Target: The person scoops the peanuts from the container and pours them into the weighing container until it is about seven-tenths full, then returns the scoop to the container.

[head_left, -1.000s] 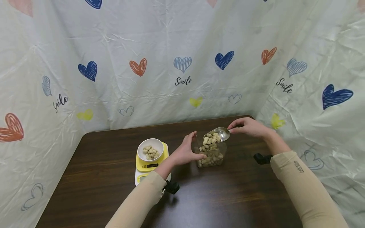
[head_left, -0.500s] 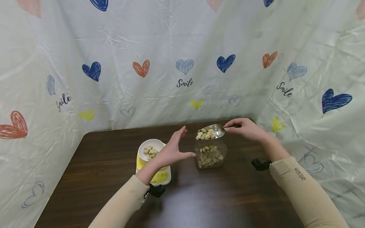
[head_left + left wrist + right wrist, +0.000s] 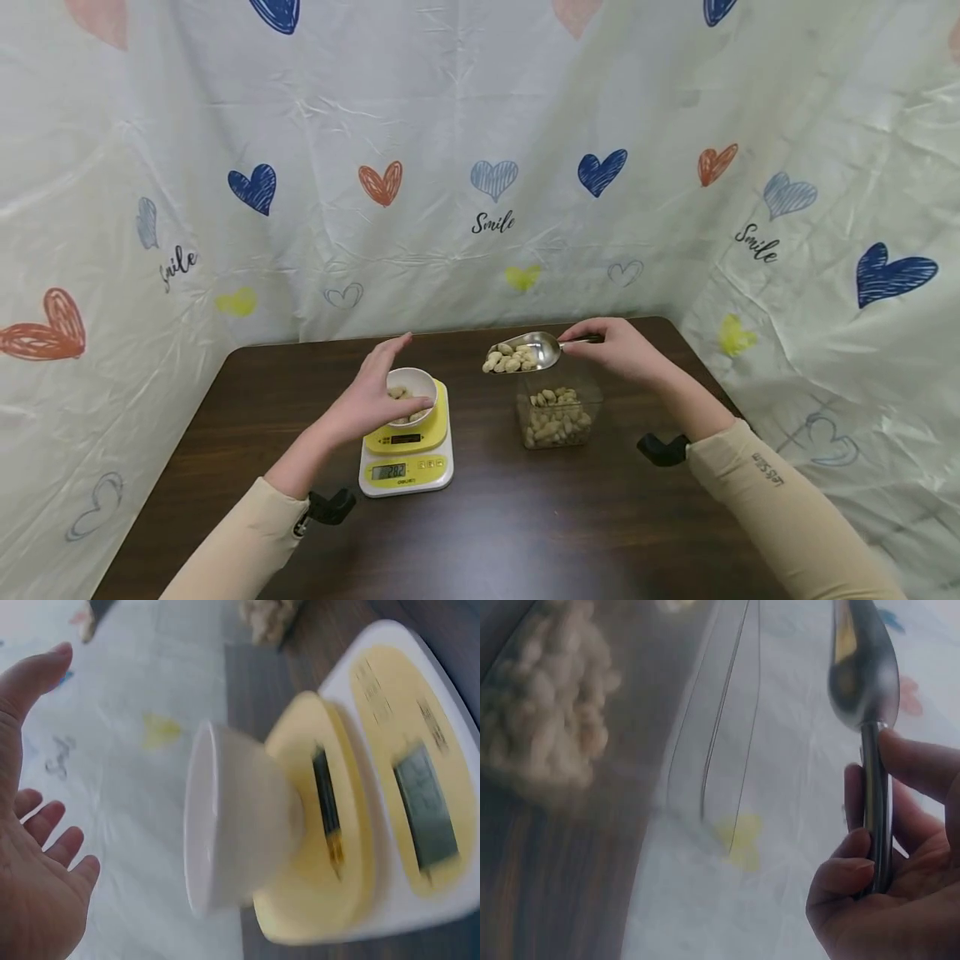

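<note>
My right hand [image 3: 615, 350] grips the handle of a metal scoop [image 3: 545, 346], which carries several unshelled peanuts [image 3: 512, 358]. The scoop is above and left of a clear plastic container [image 3: 558, 408] of peanuts. In the right wrist view, fingers and thumb wrap the scoop's handle [image 3: 876, 817]. My left hand [image 3: 369, 402] hovers at the white bowl [image 3: 422, 382], its fingers spread and hiding part of it. The left wrist view has that hand [image 3: 37, 877] apart from the bowl [image 3: 251, 817]. Some peanuts lie in the bowl, which stands on a yellow and white kitchen scale [image 3: 438, 450].
A dark wooden table [image 3: 517, 525] carries everything. Behind it hangs a white curtain [image 3: 420, 275] printed with hearts. Digits show on the scale's display [image 3: 389, 472]. Black wrist cameras are strapped to both sleeves.
My left hand has let go of the clear container and moved left to the bowl. The scoop with its peanuts has risen out of the container and moved left.
</note>
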Motion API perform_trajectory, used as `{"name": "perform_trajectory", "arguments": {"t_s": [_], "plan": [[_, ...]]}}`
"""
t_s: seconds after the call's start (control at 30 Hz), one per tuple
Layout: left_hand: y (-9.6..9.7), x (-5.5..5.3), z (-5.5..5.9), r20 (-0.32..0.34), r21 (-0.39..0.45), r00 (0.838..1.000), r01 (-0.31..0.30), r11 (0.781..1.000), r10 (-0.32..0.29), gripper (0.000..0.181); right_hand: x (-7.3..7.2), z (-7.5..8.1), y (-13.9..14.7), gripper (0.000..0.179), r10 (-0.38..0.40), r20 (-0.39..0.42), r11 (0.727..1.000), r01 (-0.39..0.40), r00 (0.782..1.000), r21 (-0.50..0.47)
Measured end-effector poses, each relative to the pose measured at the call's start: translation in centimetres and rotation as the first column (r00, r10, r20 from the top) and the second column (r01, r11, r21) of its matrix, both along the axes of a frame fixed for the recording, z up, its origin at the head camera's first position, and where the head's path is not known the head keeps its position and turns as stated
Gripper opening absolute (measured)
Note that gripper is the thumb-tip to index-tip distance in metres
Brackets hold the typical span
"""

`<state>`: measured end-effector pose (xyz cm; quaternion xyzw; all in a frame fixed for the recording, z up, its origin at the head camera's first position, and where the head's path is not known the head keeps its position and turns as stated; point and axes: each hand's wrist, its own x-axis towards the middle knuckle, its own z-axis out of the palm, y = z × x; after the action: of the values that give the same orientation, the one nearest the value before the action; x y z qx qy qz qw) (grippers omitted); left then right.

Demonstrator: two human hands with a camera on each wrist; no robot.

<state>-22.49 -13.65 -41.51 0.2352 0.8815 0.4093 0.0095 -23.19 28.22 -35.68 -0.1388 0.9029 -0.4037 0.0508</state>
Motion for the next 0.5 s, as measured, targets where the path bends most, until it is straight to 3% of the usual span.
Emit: {"name": "perform_trajectory", "arguments": {"t_s": [0.27,0.5], "plan": [[-3.9,0.1,-1.5,0.022,-0.026,0.998,-0.058,0.998,0.059,0.111,-0.2,-0.1,-3.2,0.028,0.006,0.033,0.998,-0.004,0.999,-0.063],[-5.1,0.0,-3.3,0.044,-0.063,0.997,-0.063,0.996,0.066,0.115,-0.5,-0.2,-6.1,0.025,0.037,0.053,0.995,-0.032,0.998,-0.093]]}}
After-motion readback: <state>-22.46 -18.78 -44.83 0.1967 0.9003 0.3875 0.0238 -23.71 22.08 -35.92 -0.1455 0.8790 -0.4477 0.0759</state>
